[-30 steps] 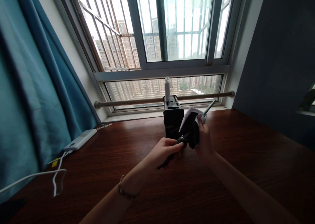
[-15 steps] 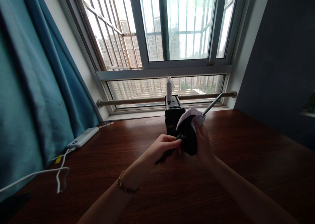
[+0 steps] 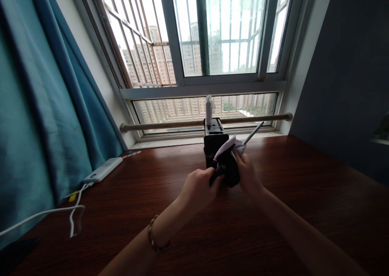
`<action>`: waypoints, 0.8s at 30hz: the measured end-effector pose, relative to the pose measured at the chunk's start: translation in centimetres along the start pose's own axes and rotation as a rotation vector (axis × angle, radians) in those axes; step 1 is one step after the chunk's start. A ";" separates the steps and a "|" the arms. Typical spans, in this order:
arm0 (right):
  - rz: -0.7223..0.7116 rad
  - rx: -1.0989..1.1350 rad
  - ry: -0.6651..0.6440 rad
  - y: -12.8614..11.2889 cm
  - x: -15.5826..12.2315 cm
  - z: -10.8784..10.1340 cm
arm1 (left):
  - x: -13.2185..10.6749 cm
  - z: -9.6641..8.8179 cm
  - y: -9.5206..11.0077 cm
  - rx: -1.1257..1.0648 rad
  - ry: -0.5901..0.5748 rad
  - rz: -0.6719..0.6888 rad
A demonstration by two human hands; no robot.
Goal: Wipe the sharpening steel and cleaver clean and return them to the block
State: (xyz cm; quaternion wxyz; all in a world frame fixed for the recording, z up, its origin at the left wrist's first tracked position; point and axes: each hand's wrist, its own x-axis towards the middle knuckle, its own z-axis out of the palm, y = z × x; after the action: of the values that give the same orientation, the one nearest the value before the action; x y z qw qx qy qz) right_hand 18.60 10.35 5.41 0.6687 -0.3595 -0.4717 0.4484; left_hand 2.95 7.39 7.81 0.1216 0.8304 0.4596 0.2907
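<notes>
My left hand (image 3: 198,186) is closed round the dark handle (image 3: 216,173) of a long thin tool. Its slim metal shaft (image 3: 253,132) pokes up to the right, past a cloth. My right hand (image 3: 246,173) pinches that cloth (image 3: 228,158), white on top and dark in shadow, wrapped round the tool between handle and shaft. Both hands hover above the dark wooden table (image 3: 212,227), just in front of a black box-shaped holder (image 3: 213,140) with a white piece (image 3: 208,105) sticking out of its top.
A white power bank (image 3: 102,170) lies at the table's left edge with a white cable (image 3: 45,216) trailing off it. Teal curtains (image 3: 36,106) hang on the left. A window with a wooden rail (image 3: 170,123) runs behind, and a dark wall (image 3: 349,77) stands on the right.
The left hand has turned and closed more fully round the handle, moving up toward the cloth. The right hand and cloth have shifted slightly left and nearer the black holder.
</notes>
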 end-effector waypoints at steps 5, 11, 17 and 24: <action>0.077 0.161 -0.134 -0.8 0.1 0.4 | 0.8 -1.5 -0.3 -0.824 -0.333 -0.298; 0.012 0.214 -0.221 -0.9 -0.2 0.7 | 0.9 -2.0 -0.8 -1.095 -0.477 -0.373; 0.053 0.178 -0.304 -0.7 0.1 0.3 | 0.6 -1.3 -0.2 -0.683 -0.186 -0.275; 0.085 0.145 -0.286 -0.1 0.5 -0.1 | -0.4 -1.0 0.8 0.331 0.017 -0.048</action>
State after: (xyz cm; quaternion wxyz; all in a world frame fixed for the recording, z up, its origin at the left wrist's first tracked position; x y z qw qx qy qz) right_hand 18.81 10.76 5.65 0.5992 -0.2624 -0.5128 0.5560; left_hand 2.75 6.61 8.81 -0.0136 0.8254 0.5218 0.2152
